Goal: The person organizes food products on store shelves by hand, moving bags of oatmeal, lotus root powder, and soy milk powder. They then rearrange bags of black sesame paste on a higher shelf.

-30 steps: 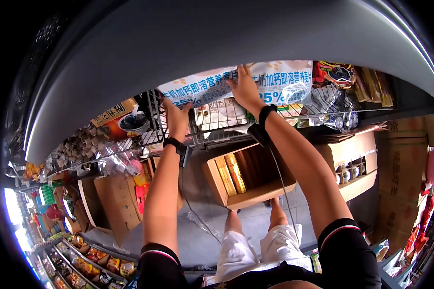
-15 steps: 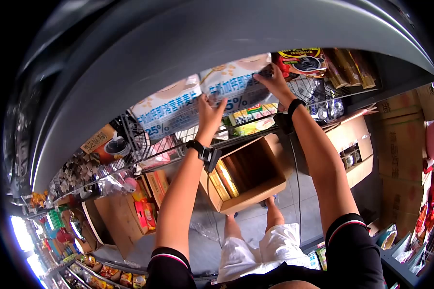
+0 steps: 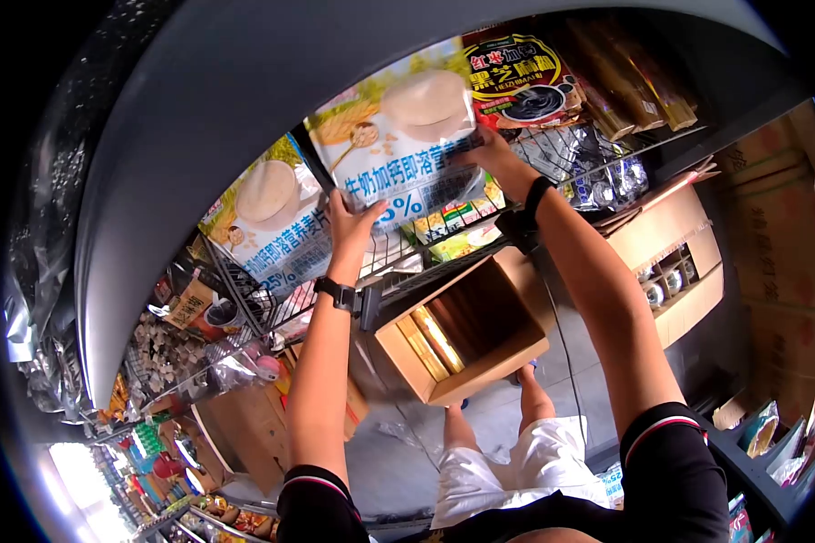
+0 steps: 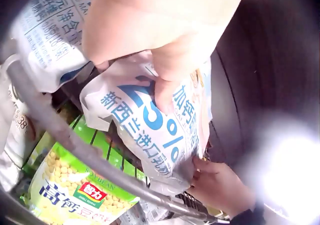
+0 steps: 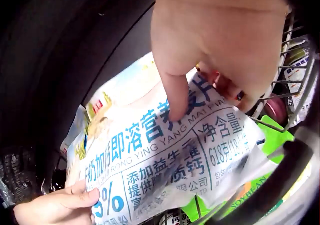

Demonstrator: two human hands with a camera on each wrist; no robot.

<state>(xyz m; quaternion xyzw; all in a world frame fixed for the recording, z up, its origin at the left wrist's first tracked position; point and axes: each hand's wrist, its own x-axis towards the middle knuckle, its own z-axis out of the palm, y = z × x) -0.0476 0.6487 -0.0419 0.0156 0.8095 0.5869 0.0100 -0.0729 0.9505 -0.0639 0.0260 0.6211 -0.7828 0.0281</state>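
Observation:
A white and blue bag of oatmeal (image 3: 407,149) stands in a wire shelf basket, its front facing me. My left hand (image 3: 351,226) holds its lower left edge; in the left wrist view the left thumb (image 4: 164,94) lies on the printed front. At the opposite edge my right hand (image 3: 503,163) grips the bag, with the right thumb (image 5: 177,102) on the front and the other fingers partly hidden behind. A matching oatmeal bag (image 3: 272,226) leans to the left of it. Below, a green and yellow soybean bag (image 4: 80,180) shows through the wires.
A red and black packet (image 3: 530,86) and brown long packs (image 3: 638,81) sit to the right on the shelf. An open carton (image 3: 489,380) with yellow packs stands below on the floor. A carton of jars (image 3: 670,271) is at right. The dark shelf above (image 3: 244,63) overhangs.
Both hands have moved from the left oatmeal bag to the sides of the right one. The head view has shifted, so more of both bags' upper fronts shows.

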